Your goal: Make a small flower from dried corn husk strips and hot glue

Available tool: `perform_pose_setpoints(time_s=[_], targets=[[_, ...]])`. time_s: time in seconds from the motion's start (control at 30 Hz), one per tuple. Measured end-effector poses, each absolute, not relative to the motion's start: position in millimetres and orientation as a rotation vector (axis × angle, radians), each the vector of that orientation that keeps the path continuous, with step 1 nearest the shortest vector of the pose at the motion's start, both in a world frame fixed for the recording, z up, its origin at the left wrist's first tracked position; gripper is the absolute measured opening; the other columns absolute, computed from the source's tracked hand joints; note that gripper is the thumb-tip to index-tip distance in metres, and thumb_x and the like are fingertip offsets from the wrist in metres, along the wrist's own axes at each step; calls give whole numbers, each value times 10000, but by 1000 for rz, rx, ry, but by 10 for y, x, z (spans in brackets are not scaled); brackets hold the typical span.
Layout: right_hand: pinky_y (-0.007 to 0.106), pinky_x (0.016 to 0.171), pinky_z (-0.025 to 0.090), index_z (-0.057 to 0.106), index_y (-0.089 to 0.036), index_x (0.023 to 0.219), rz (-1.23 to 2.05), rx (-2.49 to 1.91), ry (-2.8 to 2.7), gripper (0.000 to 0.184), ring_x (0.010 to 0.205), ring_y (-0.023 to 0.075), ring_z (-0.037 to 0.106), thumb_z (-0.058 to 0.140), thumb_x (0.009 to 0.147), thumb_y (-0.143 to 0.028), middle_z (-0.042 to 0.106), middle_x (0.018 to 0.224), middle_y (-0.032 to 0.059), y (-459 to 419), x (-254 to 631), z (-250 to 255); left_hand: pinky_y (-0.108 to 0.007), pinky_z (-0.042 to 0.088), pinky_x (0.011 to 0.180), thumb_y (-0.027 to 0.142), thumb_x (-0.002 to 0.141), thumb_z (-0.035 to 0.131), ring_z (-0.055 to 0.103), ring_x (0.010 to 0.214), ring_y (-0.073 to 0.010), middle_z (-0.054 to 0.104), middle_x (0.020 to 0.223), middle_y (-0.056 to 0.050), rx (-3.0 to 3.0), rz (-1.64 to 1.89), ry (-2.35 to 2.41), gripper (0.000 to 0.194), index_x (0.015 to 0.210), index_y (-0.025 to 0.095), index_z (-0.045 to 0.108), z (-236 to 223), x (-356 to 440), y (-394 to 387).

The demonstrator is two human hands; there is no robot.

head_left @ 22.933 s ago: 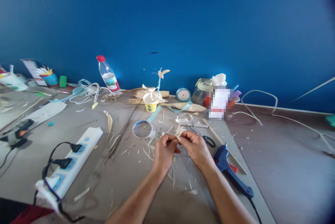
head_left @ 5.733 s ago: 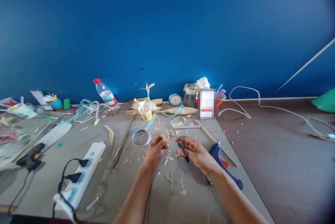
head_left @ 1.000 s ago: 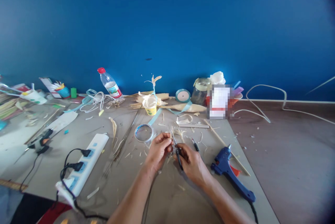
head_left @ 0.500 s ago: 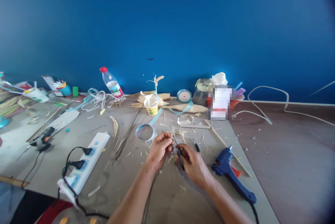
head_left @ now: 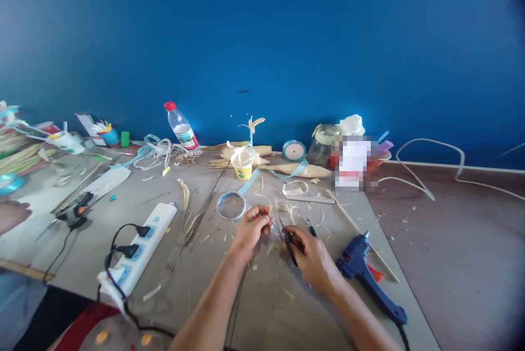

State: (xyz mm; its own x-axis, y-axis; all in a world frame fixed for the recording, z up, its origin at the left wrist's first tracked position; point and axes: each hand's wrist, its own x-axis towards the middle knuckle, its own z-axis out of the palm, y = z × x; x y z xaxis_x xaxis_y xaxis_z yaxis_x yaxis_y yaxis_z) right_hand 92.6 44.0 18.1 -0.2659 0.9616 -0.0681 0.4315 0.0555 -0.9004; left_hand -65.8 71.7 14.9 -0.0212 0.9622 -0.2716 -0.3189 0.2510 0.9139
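My left hand is closed in a pinch around a small pale strip of dried husk, mostly hidden by the fingertips. My right hand grips dark-handled scissors. Their blades point up and away, just right of the husk strip, with a narrow gap to my left fingertips. Cut husk scraps lie on the table beyond both hands. Close beyond my right hand lies a dark pen-like tool. To the right rests a blue glue gun.
A white power strip with black plugs lies left. Behind stand a yellow paper cup holding a husk figure, a tape ring, a bottle and a jar. Another person's hand is at the left edge, near a second glue gun.
The view has shifted slightly left. My hands have drawn a little apart, the scissors moving off the left fingertips. Another person's hand has come in at the left edge.
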Motion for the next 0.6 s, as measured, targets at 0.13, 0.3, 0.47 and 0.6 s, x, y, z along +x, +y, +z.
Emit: perform_pose_setpoints(time_s=[0.13, 0.3, 0.47, 0.6], targets=[[208, 499, 348, 562, -144, 980, 1256, -1336, -1581, 301, 547, 112, 455, 540, 784, -372, 502, 610, -25, 434, 944, 155, -200, 316, 498, 240, 627, 653, 447, 458, -54, 575, 615, 14, 717, 1187, 1113, 167, 747, 141, 594, 205, -650, 711], [207, 509, 358, 558, -133, 981, 1290, -1278, -1536, 322, 568, 109, 469, 552, 784, -387, 515, 649, -13, 451, 937, 126, -200, 323, 504, 257, 627, 688, 449, 463, -50, 564, 621, 14, 674, 1206, 1045, 187, 735, 139, 592, 225, -641, 700], [217, 533, 371, 551, -133, 996, 1272, -1298, -1561, 322, 598, 123, 487, 541, 794, -383, 535, 667, -3, 463, 939, 111, -195, 319, 499, 257, 626, 699, 442, 466, -47, 550, 612, 19, 646, 1220, 1027, 183, 715, 141, 590, 222, -636, 696], [216, 531, 372, 549, -136, 1005, 1260, -1319, -1588, 320, 579, 124, 485, 534, 797, -379, 528, 637, -13, 454, 939, 123, -197, 329, 502, 246, 631, 694, 449, 468, -51, 549, 610, 20, 637, 1213, 1016, 170, 718, 140, 594, 206, -632, 697]])
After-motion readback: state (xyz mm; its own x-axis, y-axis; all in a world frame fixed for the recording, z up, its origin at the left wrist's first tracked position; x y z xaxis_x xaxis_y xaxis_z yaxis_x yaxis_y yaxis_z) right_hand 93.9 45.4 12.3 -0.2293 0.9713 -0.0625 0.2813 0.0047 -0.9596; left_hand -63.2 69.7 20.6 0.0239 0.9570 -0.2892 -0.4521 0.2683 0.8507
